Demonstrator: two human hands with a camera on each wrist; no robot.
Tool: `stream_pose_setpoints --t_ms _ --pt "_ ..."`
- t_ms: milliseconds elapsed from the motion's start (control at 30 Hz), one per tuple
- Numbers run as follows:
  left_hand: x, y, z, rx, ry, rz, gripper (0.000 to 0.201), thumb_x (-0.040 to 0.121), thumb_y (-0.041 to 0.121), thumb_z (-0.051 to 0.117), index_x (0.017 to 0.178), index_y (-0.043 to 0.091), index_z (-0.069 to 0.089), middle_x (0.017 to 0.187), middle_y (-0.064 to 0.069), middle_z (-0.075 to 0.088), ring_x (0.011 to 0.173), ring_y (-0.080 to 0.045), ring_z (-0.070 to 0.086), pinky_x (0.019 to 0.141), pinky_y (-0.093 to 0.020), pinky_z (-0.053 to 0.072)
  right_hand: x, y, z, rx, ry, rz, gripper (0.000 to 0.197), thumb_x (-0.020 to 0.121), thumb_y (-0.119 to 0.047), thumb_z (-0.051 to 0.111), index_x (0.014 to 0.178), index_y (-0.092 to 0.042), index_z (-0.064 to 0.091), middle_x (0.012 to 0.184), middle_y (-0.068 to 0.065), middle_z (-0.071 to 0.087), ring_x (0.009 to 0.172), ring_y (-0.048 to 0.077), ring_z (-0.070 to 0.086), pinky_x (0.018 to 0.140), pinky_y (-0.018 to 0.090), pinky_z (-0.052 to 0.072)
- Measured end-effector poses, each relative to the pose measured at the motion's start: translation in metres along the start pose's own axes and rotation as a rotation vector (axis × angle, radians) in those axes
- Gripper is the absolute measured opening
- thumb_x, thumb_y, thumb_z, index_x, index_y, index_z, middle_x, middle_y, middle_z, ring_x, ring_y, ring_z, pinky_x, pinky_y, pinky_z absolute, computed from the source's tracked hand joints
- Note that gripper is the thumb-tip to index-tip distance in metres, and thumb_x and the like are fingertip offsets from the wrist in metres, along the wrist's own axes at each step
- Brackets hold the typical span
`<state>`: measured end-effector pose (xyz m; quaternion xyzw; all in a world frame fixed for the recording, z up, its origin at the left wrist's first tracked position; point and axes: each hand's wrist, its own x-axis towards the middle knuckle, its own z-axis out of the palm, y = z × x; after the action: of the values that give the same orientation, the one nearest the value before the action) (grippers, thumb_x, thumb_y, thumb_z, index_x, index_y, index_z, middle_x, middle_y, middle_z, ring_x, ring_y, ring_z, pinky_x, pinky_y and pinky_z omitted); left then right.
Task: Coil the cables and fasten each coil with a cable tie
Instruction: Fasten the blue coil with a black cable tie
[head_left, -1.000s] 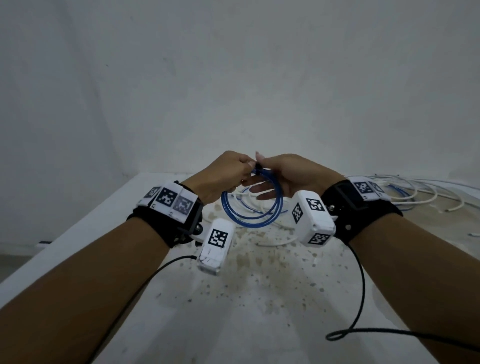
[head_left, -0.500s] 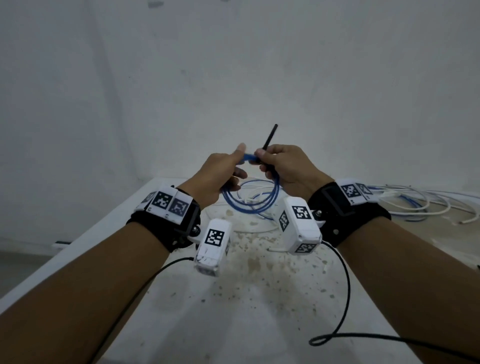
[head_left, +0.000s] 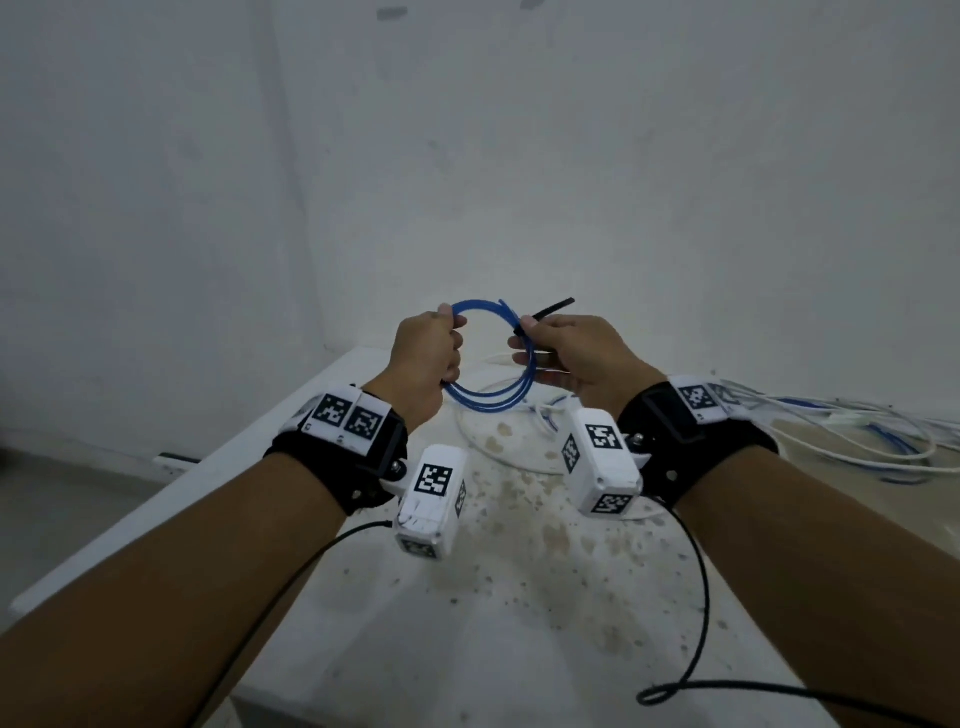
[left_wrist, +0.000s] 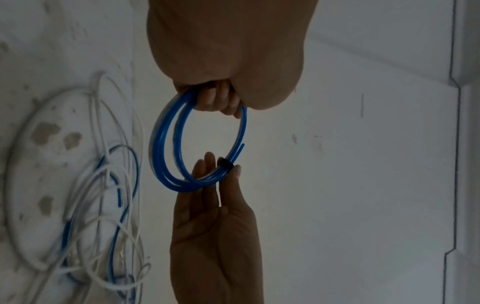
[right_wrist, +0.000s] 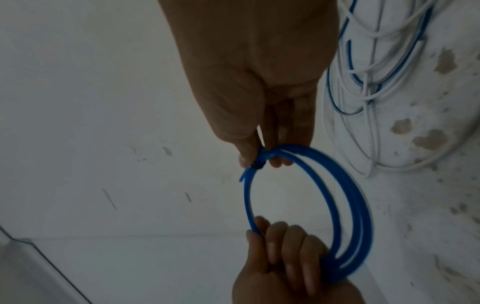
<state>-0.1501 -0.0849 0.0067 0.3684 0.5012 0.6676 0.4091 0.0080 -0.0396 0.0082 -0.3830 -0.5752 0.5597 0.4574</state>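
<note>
black wrist straps (head_left: 696, 441), white tagged camera boxes (head_left: 600, 462)

A blue cable coil (head_left: 493, 364) of about three thin loops is hanging upright in the air above the far part of the worktop (head_left: 519, 597), touching nothing on it. A black cable tie (head_left: 550, 307) is cinching the strands together at the coil's upper right, its loose tail sticking up and to the right, with two short blue cable ends poking out beside it. More loose white and blue cables (head_left: 857, 436) are lying tangled along the worktop's far right edge, and a white loop (head_left: 483, 441) is lying beneath the coil.
</note>
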Motion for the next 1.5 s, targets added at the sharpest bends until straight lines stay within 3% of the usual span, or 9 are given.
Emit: stream_pose_setpoints --t_ms 300,400,500,667,767,1167,1267,1367,1500 --pt "0.062 -0.005 -0.063 0.084 0.094 -0.068 0.032 0.104 0.027 0.042 0.086 0.008 0.060 0.061 0.001 0.042 0.043 -0.009 0.034 0.044 -0.020 0.032 0.069 0.015 0.053 -0.181 -0.130 -0.030 0.017 0.090 -0.012 0.069 0.096 0.004 0.070 0.088 0.015 0.073 0.073 0.021 0.071 0.068 0.033 0.061" --pt "0.090 -0.012 -0.085 0.074 0.120 -0.149 0.032 0.102 0.037 0.047 0.097 0.009 0.060 0.079 -0.006 0.057 0.068 -0.016 0.054 0.074 -0.030 0.053 0.104 0.033 0.072 -0.107 -0.070 -0.008 0.013 0.091 -0.009 0.067 0.092 0.004 0.068 0.083 0.014 0.070 0.070 0.022 0.068 0.066 0.033 0.062" --pt "0.109 -0.025 -0.109 0.214 0.094 -0.215 0.030 0.099 0.042 0.050 0.113 0.015 0.053 0.104 -0.004 0.054 0.097 -0.020 0.053 0.097 -0.036 0.042 0.151 0.058 0.093 -0.022 0.027 0.029 0.012 0.093 -0.006 0.064 0.086 0.004 0.067 0.075 0.012 0.066 0.066 0.023 0.066 0.061 0.032 0.061" --pt "0.130 -0.051 -0.132 0.402 0.095 -0.255 0.011 0.099 0.024 0.054 0.099 0.013 0.057 0.106 -0.007 0.057 0.096 -0.019 0.056 0.087 -0.032 0.045 0.227 0.114 0.124 -0.132 -0.005 0.147 0.018 0.096 -0.020 0.060 0.110 -0.010 0.056 0.100 0.005 0.061 0.087 0.020 0.065 0.061 0.025 0.057" --pt "0.144 -0.057 -0.144 0.422 0.097 -0.279 0.010 0.098 0.020 0.054 0.091 0.015 0.059 0.102 -0.005 0.059 0.092 -0.019 0.057 0.089 -0.034 0.047 0.258 0.135 0.142 -0.640 -0.045 0.020 0.032 0.098 -0.030 0.055 0.124 -0.011 0.055 0.109 0.005 0.066 0.092 0.024 0.066 0.070 0.027 0.053" --pt "0.187 -0.072 -0.178 0.458 0.144 -0.346 0.020 0.096 0.020 0.058 0.111 0.007 0.060 0.107 -0.008 0.064 0.088 -0.017 0.060 0.089 -0.034 0.051 0.298 0.150 0.176 -1.803 -0.353 -0.384 0.007 0.093 -0.016 0.055 0.094 -0.014 0.062 0.088 0.008 0.066 0.071 0.022 0.057 0.068 0.026 0.040" --pt "0.188 -0.076 -0.181 0.454 0.141 -0.359 0.026 0.096 0.020 0.059 0.118 0.006 0.059 0.108 -0.008 0.065 0.087 -0.016 0.061 0.084 -0.032 0.051 0.298 0.149 0.175 -1.799 -0.343 -0.368 0.013 0.091 -0.022 0.058 0.097 -0.015 0.067 0.080 0.005 0.062 0.069 0.021 0.059 0.066 0.023 0.042" --pt "0.186 -0.076 -0.183 0.449 0.145 -0.368 0.029 0.095 0.020 0.060 0.120 0.005 0.059 0.104 -0.007 0.065 0.086 -0.016 0.061 0.078 -0.029 0.051 0.295 0.142 0.167 -1.598 -0.332 -0.264 0.031 0.092 -0.030 0.055 0.115 -0.013 0.067 0.098 0.007 0.070 0.086 0.025 0.068 0.069 0.025 0.046" --pt "0.179 -0.071 -0.175 0.448 0.149 -0.349 0.030 0.095 0.018 0.060 0.120 0.003 0.058 0.104 -0.008 0.065 0.086 -0.017 0.061 0.077 -0.029 0.051 0.277 0.128 0.137 -1.400 -0.229 -0.231 0.025 0.088 -0.029 0.067 0.102 -0.009 0.061 0.098 0.009 0.070 0.088 0.027 0.068 0.080 0.032 0.055"
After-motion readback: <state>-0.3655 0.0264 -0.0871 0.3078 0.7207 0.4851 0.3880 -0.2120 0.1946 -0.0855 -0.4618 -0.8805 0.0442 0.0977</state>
